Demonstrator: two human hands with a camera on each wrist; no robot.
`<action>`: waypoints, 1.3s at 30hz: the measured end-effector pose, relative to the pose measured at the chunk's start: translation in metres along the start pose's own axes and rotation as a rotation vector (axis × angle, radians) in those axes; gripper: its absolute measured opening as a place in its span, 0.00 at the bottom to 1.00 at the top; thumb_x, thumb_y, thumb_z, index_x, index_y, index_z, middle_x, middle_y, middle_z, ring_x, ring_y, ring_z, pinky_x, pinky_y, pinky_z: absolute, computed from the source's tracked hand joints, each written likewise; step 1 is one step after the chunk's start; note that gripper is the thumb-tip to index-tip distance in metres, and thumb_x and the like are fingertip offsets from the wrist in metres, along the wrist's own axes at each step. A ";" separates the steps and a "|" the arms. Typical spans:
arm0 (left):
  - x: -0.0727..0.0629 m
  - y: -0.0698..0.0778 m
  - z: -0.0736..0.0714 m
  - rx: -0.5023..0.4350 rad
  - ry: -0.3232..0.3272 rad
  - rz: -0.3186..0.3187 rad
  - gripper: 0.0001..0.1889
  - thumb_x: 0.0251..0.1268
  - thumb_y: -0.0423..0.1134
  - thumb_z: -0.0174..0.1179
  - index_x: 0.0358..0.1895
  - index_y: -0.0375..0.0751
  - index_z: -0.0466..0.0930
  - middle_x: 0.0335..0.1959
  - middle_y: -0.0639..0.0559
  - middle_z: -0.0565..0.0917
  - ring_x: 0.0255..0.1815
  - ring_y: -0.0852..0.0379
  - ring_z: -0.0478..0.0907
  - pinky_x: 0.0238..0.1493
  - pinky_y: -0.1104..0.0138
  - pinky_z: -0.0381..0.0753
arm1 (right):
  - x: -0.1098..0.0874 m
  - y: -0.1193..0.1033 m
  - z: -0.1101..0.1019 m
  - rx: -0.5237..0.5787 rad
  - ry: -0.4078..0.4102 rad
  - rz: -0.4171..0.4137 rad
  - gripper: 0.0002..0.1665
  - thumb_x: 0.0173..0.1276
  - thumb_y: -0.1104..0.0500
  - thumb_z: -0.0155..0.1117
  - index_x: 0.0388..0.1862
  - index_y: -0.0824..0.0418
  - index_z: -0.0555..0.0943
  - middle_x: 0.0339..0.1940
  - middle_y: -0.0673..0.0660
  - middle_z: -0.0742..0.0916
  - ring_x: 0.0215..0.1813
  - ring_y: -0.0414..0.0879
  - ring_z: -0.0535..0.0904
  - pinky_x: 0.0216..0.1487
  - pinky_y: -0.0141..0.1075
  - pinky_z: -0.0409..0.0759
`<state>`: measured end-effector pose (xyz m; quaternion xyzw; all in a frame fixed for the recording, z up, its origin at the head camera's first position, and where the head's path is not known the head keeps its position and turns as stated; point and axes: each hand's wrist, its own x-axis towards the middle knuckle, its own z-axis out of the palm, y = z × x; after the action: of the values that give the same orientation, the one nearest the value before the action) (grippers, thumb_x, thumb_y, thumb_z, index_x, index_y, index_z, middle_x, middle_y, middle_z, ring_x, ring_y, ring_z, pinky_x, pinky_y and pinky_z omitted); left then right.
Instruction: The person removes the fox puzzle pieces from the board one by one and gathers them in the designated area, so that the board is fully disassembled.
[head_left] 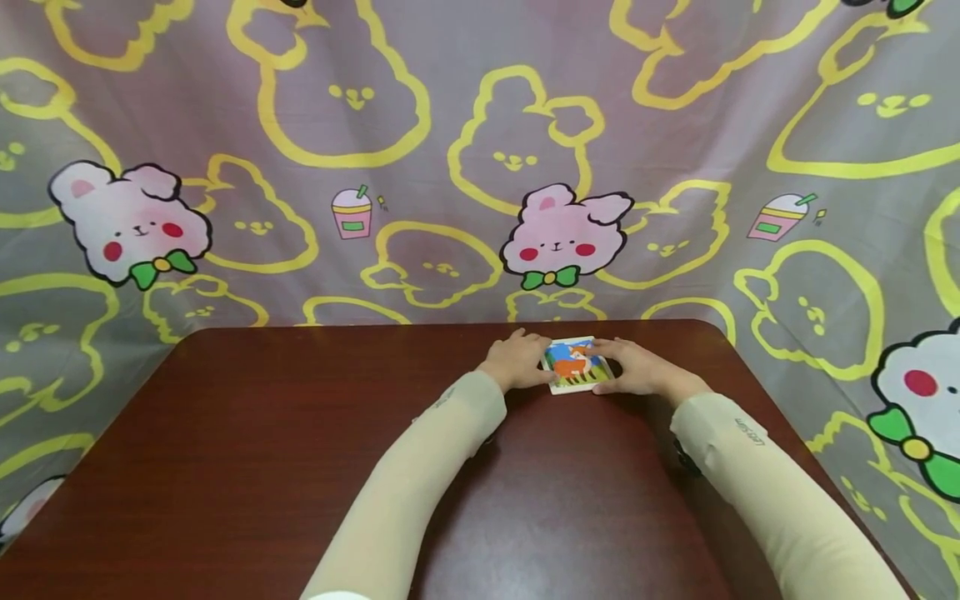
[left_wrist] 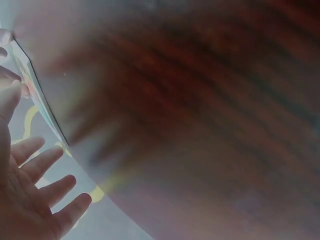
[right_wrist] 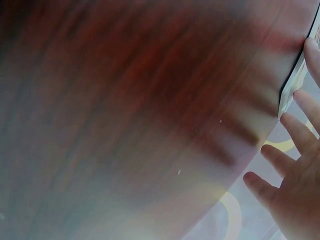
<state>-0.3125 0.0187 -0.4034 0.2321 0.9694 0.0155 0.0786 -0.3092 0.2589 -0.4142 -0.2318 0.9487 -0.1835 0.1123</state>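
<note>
A small square picture board (head_left: 573, 367) with a white border shows an orange fox against blue and green; it lies flat near the back of the table. At its left edge my left hand (head_left: 516, 360) rests with the thumb close to the near corner. My right hand (head_left: 637, 368) touches the right side, its thumb at the near corner and a fingertip over the upper right part. In the left wrist view the left fingers (left_wrist: 43, 165) are spread apart. The right wrist view has the right fingers (right_wrist: 296, 131) spread too, with fingertips at the board's edge.
The dark red-brown wooden table (head_left: 300, 450) has rounded far corners. Right behind it hangs a grey curtain (head_left: 450, 192) with yellow outlines and cartoon rabbits, continuing along both sides. The board sits close to the table's back edge.
</note>
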 end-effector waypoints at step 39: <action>-0.047 -0.038 0.002 -0.124 -0.122 0.127 0.41 0.64 0.62 0.61 0.77 0.52 0.60 0.80 0.54 0.59 0.80 0.50 0.56 0.73 0.48 0.63 | -0.019 -0.041 0.016 -0.002 0.020 -0.133 0.37 0.58 0.47 0.76 0.65 0.58 0.79 0.63 0.62 0.76 0.63 0.61 0.71 0.63 0.60 0.71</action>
<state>-0.2875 -0.0365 -0.4007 0.2881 0.9434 0.0661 0.1505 -0.2718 0.2290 -0.4100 -0.2925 0.9325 -0.1918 0.0900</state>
